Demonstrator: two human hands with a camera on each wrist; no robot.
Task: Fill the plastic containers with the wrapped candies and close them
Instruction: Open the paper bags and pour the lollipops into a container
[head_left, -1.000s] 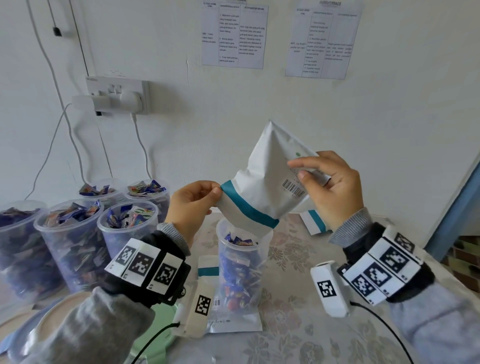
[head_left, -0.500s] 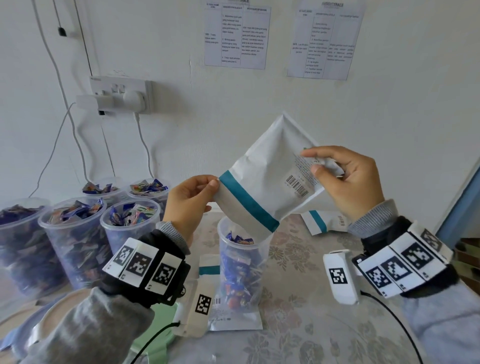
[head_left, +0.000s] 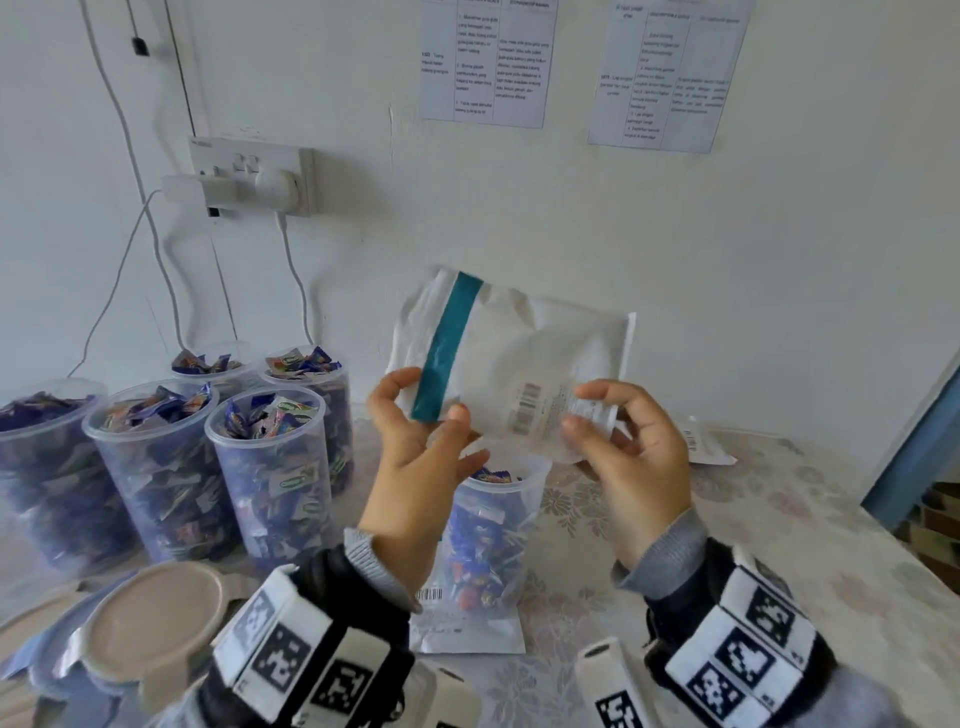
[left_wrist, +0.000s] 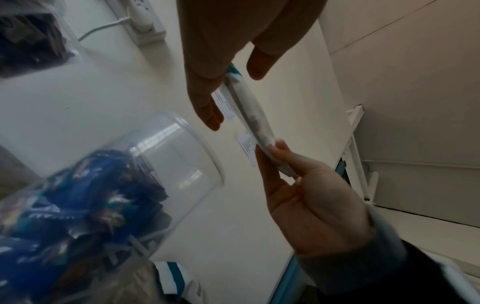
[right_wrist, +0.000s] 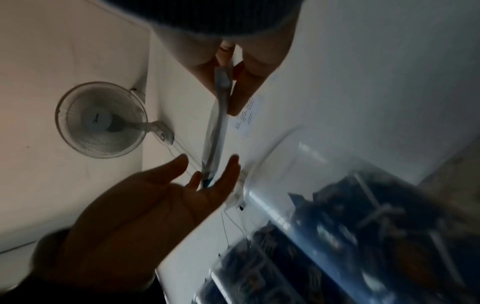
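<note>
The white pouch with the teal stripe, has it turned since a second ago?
Yes. The white pouch has swung up from pouring into the open container; its teal-striped mouth, earlier at the rim, now points up.

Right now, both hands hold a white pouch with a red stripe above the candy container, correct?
Not quite: the stripe is teal, not red. The head view shows the left hand and right hand holding the white pouch above the candy container.
</note>
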